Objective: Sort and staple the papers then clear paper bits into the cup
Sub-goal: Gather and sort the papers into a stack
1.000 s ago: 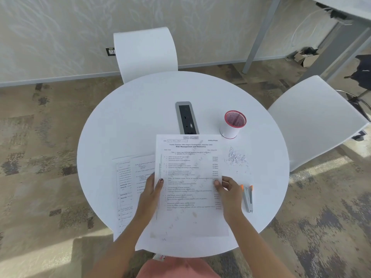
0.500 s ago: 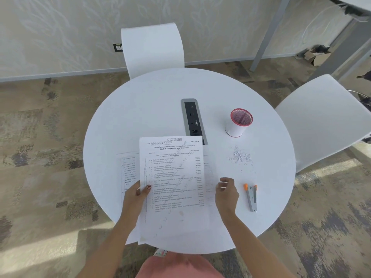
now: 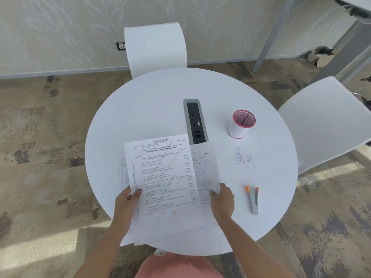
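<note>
On the tabletop (image 3: 152, 109), papers (image 3: 166, 183) are pinched by left hand (image 3: 128, 201) and right hand (image 3: 222, 199), sorting underway; squaring, then stapler (image 3: 253, 199), judged next.

Round white table (image 3: 152, 109), smooth top, seen from above. A grey-framed socket panel (image 3: 195, 121) is set flush into the top near the centre. Right of the panel stands a white cup (image 3: 241, 125) with a red rim, upright. Nearer the front edge from the cup, a loose scatter of small paper bits (image 3: 242, 158) lies on the bare top, apart from the cup. Closer to the front lies a grey stapler (image 3: 253, 199) with orange tips, flat. Printed papers (image 3: 206, 169) lie overlapped at the front left, their near ends overhanging the table edge.
</note>
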The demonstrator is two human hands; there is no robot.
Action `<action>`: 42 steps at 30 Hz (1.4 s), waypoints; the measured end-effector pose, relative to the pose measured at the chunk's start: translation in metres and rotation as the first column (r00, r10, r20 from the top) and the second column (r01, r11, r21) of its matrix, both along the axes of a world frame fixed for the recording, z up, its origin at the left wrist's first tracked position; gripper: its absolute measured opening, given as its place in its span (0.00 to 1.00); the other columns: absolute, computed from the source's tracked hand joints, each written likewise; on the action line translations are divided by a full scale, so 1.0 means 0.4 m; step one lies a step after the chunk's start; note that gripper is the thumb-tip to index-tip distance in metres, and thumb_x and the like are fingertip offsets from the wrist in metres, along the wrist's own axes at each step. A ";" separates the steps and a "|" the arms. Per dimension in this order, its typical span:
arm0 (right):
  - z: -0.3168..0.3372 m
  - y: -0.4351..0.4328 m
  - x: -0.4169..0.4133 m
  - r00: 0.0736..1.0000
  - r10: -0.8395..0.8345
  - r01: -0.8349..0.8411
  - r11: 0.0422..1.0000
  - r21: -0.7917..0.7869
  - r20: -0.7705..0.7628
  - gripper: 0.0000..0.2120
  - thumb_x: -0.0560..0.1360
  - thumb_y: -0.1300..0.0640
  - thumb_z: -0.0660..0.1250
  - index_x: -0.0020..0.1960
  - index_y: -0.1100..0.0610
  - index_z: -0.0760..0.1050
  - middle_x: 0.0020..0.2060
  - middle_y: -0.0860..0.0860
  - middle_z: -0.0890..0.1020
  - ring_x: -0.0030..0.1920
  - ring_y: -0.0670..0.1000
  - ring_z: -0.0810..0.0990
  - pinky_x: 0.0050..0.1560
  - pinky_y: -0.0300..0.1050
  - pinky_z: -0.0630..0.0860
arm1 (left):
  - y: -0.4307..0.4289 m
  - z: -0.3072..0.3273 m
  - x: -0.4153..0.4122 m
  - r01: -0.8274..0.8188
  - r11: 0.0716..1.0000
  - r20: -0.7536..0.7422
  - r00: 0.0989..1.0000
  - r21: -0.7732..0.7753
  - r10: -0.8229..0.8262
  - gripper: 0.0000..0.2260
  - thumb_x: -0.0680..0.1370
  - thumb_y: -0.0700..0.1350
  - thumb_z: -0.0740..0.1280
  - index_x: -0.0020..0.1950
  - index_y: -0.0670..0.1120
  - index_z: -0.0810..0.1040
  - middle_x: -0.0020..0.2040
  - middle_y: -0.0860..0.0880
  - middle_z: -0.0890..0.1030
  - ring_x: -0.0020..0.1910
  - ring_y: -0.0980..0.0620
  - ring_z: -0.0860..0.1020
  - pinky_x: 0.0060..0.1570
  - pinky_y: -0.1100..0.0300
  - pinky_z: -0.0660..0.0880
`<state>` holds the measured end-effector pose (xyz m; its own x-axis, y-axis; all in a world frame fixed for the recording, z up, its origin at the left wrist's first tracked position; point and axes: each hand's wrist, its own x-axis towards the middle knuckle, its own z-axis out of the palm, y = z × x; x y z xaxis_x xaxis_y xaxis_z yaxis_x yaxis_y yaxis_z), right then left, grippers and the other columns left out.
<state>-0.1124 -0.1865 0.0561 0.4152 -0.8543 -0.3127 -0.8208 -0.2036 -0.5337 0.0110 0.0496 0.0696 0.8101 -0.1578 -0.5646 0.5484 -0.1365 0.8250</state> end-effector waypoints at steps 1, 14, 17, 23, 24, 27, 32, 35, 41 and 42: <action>0.002 -0.005 -0.001 0.999 0.005 -0.004 1.000 -0.010 0.041 0.06 0.77 0.61 0.65 0.52 0.61 0.74 0.46 0.56 0.80 0.49 0.59 0.78 0.41 0.45 0.71 | -0.001 -0.001 0.001 -0.009 1.000 -0.006 1.000 -0.008 0.009 0.10 0.80 0.37 0.65 0.56 0.49 0.80 0.56 0.43 0.83 0.58 0.39 0.80 0.63 0.39 0.74; 0.104 -0.021 0.001 0.907 -0.032 -0.127 0.929 0.347 0.420 0.13 0.79 0.60 0.60 0.38 0.65 0.66 0.32 0.56 0.66 0.37 0.50 0.63 0.40 0.44 0.58 | -0.052 0.025 0.013 0.031 0.999 0.084 0.996 -0.017 -0.029 0.11 0.82 0.40 0.63 0.63 0.46 0.79 0.58 0.48 0.83 0.59 0.45 0.80 0.64 0.43 0.75; 0.127 -0.010 0.006 0.877 -0.034 -0.189 0.892 0.411 0.479 0.17 0.80 0.62 0.58 0.32 0.59 0.65 0.29 0.48 0.69 0.34 0.48 0.64 0.37 0.42 0.60 | -0.069 0.034 0.015 0.026 0.995 0.184 0.982 0.093 -0.043 0.10 0.82 0.45 0.64 0.61 0.49 0.80 0.56 0.50 0.82 0.58 0.46 0.79 0.60 0.50 0.75; 0.146 0.013 0.025 0.843 -0.049 -0.268 0.825 0.498 0.536 0.17 0.80 0.53 0.58 0.42 0.68 0.69 0.36 0.54 0.77 0.38 0.49 0.72 0.42 0.46 0.69 | -0.092 0.048 0.032 -0.057 0.995 0.164 0.986 0.081 0.043 0.11 0.83 0.47 0.62 0.61 0.44 0.78 0.55 0.49 0.81 0.53 0.49 0.78 0.52 0.56 0.73; 0.151 0.016 0.027 0.844 -0.044 -0.272 0.824 0.497 0.535 0.18 0.81 0.53 0.57 0.41 0.66 0.70 0.36 0.53 0.78 0.38 0.50 0.73 0.42 0.45 0.70 | -0.092 0.053 0.034 -0.063 0.997 0.150 0.987 0.052 0.054 0.10 0.83 0.46 0.61 0.59 0.44 0.78 0.52 0.51 0.81 0.50 0.53 0.78 0.49 0.59 0.73; 0.161 0.027 0.034 0.855 -0.004 -0.290 0.825 0.485 0.518 0.22 0.83 0.47 0.53 0.45 0.63 0.75 0.40 0.56 0.83 0.40 0.50 0.79 0.44 0.45 0.75 | -0.086 0.063 0.037 -0.070 0.998 0.135 0.988 0.007 0.069 0.08 0.84 0.46 0.60 0.55 0.44 0.76 0.49 0.54 0.79 0.47 0.57 0.76 0.45 0.63 0.71; 0.167 0.041 0.049 0.853 0.087 -0.309 0.879 0.363 0.514 0.09 0.81 0.51 0.59 0.50 0.53 0.77 0.45 0.49 0.84 0.44 0.47 0.81 0.42 0.31 0.75 | -0.058 0.043 0.038 -0.055 0.998 0.144 0.988 -0.034 0.060 0.09 0.85 0.45 0.58 0.60 0.42 0.73 0.57 0.50 0.79 0.58 0.48 0.76 0.57 0.54 0.74; 0.162 0.046 0.060 0.866 0.183 -0.343 0.895 0.286 0.466 0.08 0.80 0.59 0.62 0.57 0.53 0.76 0.49 0.48 0.83 0.47 0.50 0.82 0.38 0.29 0.75 | -0.038 0.044 0.035 -0.042 0.996 0.106 0.993 -0.078 0.050 0.12 0.83 0.42 0.61 0.67 0.43 0.73 0.62 0.47 0.80 0.62 0.46 0.78 0.63 0.45 0.74; 0.149 0.071 0.074 0.859 0.254 -0.397 0.879 0.264 0.445 0.05 0.80 0.56 0.63 0.51 0.52 0.77 0.43 0.48 0.84 0.42 0.47 0.80 0.41 0.30 0.73 | 0.015 0.033 0.029 -0.080 0.991 0.098 0.991 -0.105 0.090 0.17 0.80 0.37 0.64 0.69 0.42 0.73 0.60 0.48 0.81 0.58 0.45 0.80 0.62 0.45 0.75; 0.146 0.075 0.079 0.869 0.243 -0.377 0.889 0.259 0.431 0.06 0.80 0.54 0.62 0.51 0.52 0.78 0.43 0.47 0.83 0.41 0.44 0.78 0.39 0.27 0.72 | 0.026 0.033 0.029 -0.111 0.989 0.102 0.987 -0.098 0.120 0.17 0.80 0.36 0.64 0.70 0.42 0.73 0.59 0.48 0.82 0.57 0.45 0.80 0.62 0.45 0.75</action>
